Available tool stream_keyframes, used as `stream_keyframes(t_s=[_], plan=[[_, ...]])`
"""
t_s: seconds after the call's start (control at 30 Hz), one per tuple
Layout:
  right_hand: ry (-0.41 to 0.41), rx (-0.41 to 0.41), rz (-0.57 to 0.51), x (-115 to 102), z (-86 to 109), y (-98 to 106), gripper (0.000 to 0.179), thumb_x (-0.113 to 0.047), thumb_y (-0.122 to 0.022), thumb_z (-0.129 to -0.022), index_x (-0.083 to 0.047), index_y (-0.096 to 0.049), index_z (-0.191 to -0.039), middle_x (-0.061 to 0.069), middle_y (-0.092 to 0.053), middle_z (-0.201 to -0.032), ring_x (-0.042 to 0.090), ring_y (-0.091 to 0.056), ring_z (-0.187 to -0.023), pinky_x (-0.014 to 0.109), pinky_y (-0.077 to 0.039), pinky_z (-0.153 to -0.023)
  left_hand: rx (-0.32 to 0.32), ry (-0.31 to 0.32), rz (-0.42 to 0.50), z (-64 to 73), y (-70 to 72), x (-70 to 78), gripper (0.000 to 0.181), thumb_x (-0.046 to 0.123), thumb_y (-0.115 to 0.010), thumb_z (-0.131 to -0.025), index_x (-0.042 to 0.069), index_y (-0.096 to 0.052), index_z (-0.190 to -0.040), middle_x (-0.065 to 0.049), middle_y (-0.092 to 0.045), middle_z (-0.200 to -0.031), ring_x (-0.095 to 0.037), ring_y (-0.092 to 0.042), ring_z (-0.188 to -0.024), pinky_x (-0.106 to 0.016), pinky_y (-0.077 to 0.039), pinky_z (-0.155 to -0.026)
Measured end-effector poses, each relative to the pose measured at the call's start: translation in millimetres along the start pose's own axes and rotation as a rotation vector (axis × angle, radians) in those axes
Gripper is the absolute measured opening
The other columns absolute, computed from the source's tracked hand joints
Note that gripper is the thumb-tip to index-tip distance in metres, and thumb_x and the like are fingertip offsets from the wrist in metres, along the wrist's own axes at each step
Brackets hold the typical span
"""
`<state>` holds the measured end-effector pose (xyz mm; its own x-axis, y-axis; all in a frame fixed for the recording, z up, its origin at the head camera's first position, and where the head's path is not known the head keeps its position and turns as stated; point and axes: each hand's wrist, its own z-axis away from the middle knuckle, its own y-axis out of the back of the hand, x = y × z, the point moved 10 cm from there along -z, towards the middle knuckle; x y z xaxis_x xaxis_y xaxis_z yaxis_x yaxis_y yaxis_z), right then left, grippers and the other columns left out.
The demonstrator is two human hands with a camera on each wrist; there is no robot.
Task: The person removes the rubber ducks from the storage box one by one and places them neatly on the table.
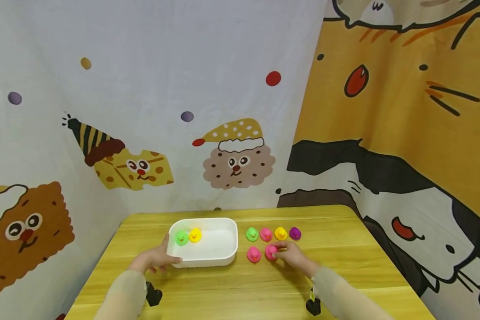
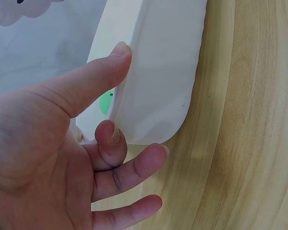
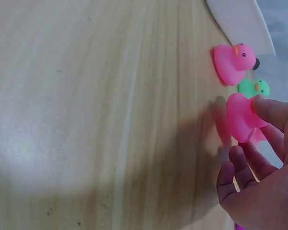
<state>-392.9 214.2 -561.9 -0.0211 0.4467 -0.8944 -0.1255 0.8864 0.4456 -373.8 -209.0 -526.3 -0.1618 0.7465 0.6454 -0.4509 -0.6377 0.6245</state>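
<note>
My right hand pinches a pink rubber duck between thumb and fingers. In the right wrist view this pink duck shows its shadow on the wood beside it. Another pink duck sits just to its left. At the left end of a white plastic tub, my left hand grips the corner, the thumb on the rim and a finger round the end wall. Inside the tub, toward its left end, are a green duck and a yellow duck.
Behind the pinched duck, a row holds a green duck, a pink duck, a yellow duck and a purple duck. The wooden table ends at a cartoon-printed curtain.
</note>
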Motion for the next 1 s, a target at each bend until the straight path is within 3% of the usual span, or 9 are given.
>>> stream_keyframes(t_s=[0.23, 0.47, 0.8, 1.0], plan=[[-0.031, -0.03, 0.002, 3.1, 0.4, -5.1, 0.033, -0.007, -0.074, -0.084, 0.004, -0.066, -0.115, 0.014, -0.064, -0.112, 0.032, -0.059, -0.105, 0.048, -0.044, -0.093, -0.004, 0.011, -0.002, -2.9, 0.4, -2.6, 0.123, 0.048, -0.075, -0.081, 0.0, 0.014, -0.15, -0.03, -0.043, -0.126, -0.03, -0.058, -0.078, -0.044, -0.045, -0.066], [-0.021, -0.023, -0.018, 0.3, 1.6, -6.1, 0.033, -0.004, -0.073, -0.083, 0.006, -0.066, -0.114, 0.016, -0.065, -0.11, 0.032, -0.06, -0.103, 0.046, -0.046, -0.09, -0.013, 0.006, 0.011, -1.4, -0.3, -0.5, 0.118, 0.04, -0.074, -0.085, 0.0, 0.016, -0.15, -0.031, -0.042, -0.128, -0.031, -0.058, -0.078, -0.044, -0.044, -0.065], [-0.005, -0.042, -0.003, 1.7, 1.0, -8.1, 0.033, -0.005, -0.074, -0.084, 0.005, -0.066, -0.114, 0.017, -0.065, -0.112, 0.03, -0.06, -0.104, 0.042, -0.046, -0.09, -0.017, 0.018, 0.022, -1.2, -0.7, -1.1, 0.117, 0.04, -0.073, -0.086, 0.002, 0.016, -0.151, -0.022, -0.05, -0.114, -0.031, -0.057, -0.076, -0.04, -0.043, -0.063], [-0.015, -0.064, -0.011, -0.3, 2.4, -8.3, 0.035, -0.005, -0.074, -0.084, 0.005, -0.066, -0.116, 0.016, -0.065, -0.112, 0.031, -0.059, -0.105, 0.046, -0.046, -0.092, -0.018, 0.016, 0.017, -0.5, -0.7, -0.5, 0.117, 0.04, -0.073, -0.086, 0.001, 0.016, -0.15, -0.021, -0.051, -0.111, -0.031, -0.057, -0.075, -0.04, -0.043, -0.063]])
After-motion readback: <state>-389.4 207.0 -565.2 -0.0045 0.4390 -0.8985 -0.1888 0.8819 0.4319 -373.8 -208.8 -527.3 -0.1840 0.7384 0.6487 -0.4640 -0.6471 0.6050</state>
